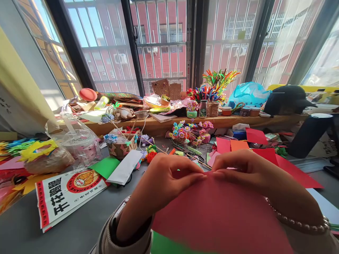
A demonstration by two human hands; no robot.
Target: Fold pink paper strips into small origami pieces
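Note:
My left hand (172,180) pinches the top edge of a large red sheet of paper (214,215) between thumb and fingers. Close beside it, my right hand (243,169) pinches the same edge, the two sets of fingertips nearly touching. The sheet hangs toward me, its lower part blurred. Under its lower left side, a green sheet (169,244) shows. My left wrist wears a watch, my right a beaded bracelet.
A printed paper bag (71,197), green paper (106,166) and white paper (124,167) lie left. Red sheets (296,171) and a dark bottle (309,135) stand or lie right. Behind are a small basket (122,146), crocheted flowers (185,133) and a crowded windowsill (164,124).

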